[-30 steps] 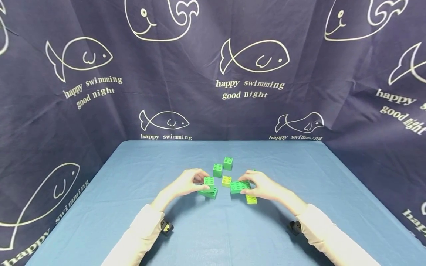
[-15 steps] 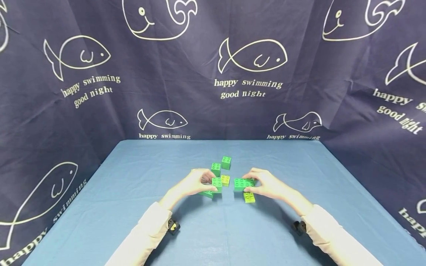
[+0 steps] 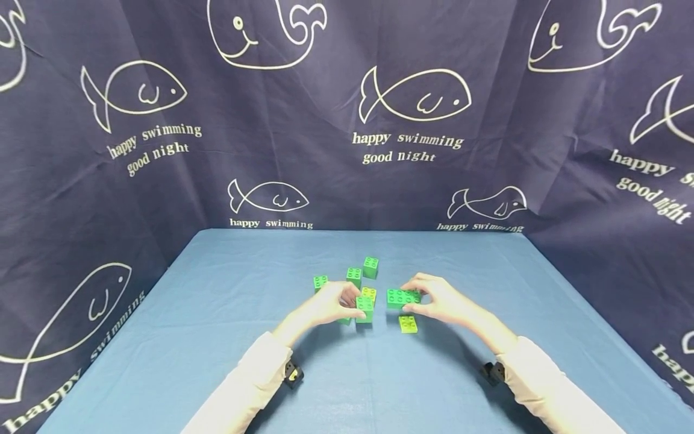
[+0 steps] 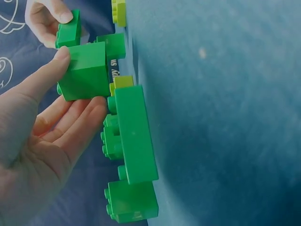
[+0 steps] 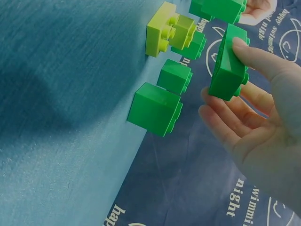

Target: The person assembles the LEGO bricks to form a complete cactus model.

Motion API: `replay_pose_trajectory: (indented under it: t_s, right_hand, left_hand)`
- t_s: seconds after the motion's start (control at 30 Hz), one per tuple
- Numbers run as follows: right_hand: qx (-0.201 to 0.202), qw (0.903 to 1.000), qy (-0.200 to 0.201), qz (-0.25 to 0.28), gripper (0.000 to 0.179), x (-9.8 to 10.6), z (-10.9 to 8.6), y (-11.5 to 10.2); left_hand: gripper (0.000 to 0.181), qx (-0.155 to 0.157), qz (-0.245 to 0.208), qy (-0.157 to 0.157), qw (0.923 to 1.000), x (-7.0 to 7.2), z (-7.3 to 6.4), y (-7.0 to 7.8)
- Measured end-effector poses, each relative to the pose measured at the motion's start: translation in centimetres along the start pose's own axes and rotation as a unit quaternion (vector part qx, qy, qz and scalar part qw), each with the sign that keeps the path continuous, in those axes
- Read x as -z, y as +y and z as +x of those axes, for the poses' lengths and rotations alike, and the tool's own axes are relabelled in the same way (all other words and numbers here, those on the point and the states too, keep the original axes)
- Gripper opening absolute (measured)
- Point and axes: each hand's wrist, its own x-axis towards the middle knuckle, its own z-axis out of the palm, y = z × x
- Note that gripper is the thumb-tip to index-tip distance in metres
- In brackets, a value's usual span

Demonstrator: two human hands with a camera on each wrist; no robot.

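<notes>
My left hand (image 3: 332,304) pinches a square green building block (image 3: 364,310) between thumb and fingertips, raised above the table. In the left wrist view this block (image 4: 84,70) shows its plain side, and a long green block (image 4: 136,136) lies on the table beyond my fingers. The head view leaves only a corner of that long block (image 3: 344,320) visible below the left hand. To the right, my right hand (image 3: 439,299) holds another long green block (image 3: 398,298) by its sides, studs up. A flat lime block (image 3: 408,324) lies on the table just nearer than it.
Behind the hands stand two square green blocks, one nearer (image 3: 354,276) and one farther (image 3: 371,266). Another green block (image 3: 320,283) is partly covered by the left hand. A yellow-green block (image 3: 368,293) sits between the hands. Dark fish-print cloth (image 3: 347,205) walls the blue table (image 3: 244,259).
My left hand has carried the square block off the long block, rightward and slightly nearer. The right hand has shifted a little right with its long block, uncovering more of the lime one.
</notes>
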Motion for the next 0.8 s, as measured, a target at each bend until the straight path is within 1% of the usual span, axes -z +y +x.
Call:
replay_pose_trajectory:
  t_s: [0.33, 0.43, 0.6, 0.8]
  right_hand:
    - [0.020, 0.9997, 0.014, -0.006, 0.030, -0.42, 0.09, 0.42]
    - [0.017, 0.9997, 0.014, -0.002, 0.030, -0.56, 0.23, 0.29]
    - [0.016, 0.9998, 0.015, 0.003, 0.030, -0.76, 0.40, 0.05]
    - [0.022, 0.9996, 0.014, 0.008, 0.029, -0.95, 0.71, -0.23]
  left_hand:
    - [0.035, -0.016, -0.032, -0.015, 0.9993, -0.54, -0.22, 0.18]
    - [0.035, -0.018, -0.027, -0.024, 0.9992, -0.65, -0.26, 0.40]
    - [0.038, -0.024, -0.007, -0.039, 0.9989, -0.82, -0.31, 0.72]
    - [0.036, -0.030, 0.006, -0.037, 0.9989, -0.83, -0.35, 0.53]
